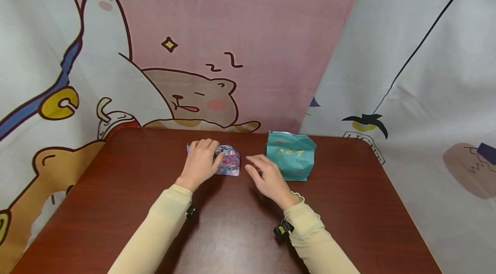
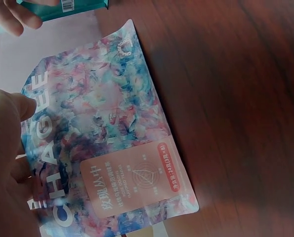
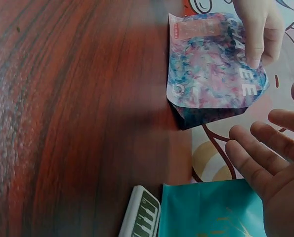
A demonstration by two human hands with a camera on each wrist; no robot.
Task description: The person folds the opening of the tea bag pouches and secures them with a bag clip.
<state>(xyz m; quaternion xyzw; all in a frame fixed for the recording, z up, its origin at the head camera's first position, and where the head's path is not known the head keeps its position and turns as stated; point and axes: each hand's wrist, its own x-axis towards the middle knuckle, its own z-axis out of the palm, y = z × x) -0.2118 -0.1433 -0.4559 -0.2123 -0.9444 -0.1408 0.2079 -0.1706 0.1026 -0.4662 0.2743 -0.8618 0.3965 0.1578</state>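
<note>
A tea pouch [image 2: 102, 108] with a pink, blue and purple painted pattern and white CHAGEE lettering stands on the table. My left hand [image 1: 200, 160] pinches it near its top edge, the thumb [image 2: 24, 106] on the printed front and the fingers behind. In the right wrist view, the dark side fold of this pouch [image 3: 206, 81] shows. To the right stands a teal bag [image 1: 292, 157] with gold characters. My right hand [image 1: 267, 177] is between the two packages, nearer the teal bag, its fingers [image 3: 245, 158] spread and slightly bent with nothing in them.
Both packages are near the back edge of the dark red-brown table [image 1: 232, 231]. A cartoon-printed cloth [image 1: 271, 50] hangs right behind it. Beside the teal bag, in the right wrist view, lies a small white-edged object [image 3: 143, 215] with a dark green face and pale drawings.
</note>
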